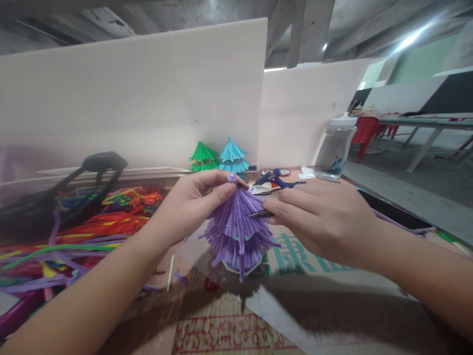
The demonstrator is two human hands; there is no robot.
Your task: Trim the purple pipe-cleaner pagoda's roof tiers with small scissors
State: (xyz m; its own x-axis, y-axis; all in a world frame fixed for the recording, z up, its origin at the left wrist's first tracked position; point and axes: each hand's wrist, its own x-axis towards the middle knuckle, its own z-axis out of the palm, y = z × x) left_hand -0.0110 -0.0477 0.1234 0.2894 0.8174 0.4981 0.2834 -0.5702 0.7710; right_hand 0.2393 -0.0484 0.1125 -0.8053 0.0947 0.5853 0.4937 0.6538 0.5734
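A purple tiered tree shape made of fuzzy stems [242, 231] stands in the middle, its tip up. My left hand [197, 202] pinches it near the top, thumb and fingers closed around the tip. From the right, my right hand [314, 217] grips a dark pointed tool [261, 214], whose tip touches or lies just in front of the purple stems. Part of the tool is hidden in the fingers. Behind the purple piece stand a green tiered piece [202, 157] and a light blue one [232, 157].
Colourful fuzzy stems [111, 222] and a black object [99, 165] lie at the left. A blue glue gun [273, 177] rests behind my right hand, with a clear bottle [334, 150] and a phone [395, 212] further right. Pale panels rise behind.
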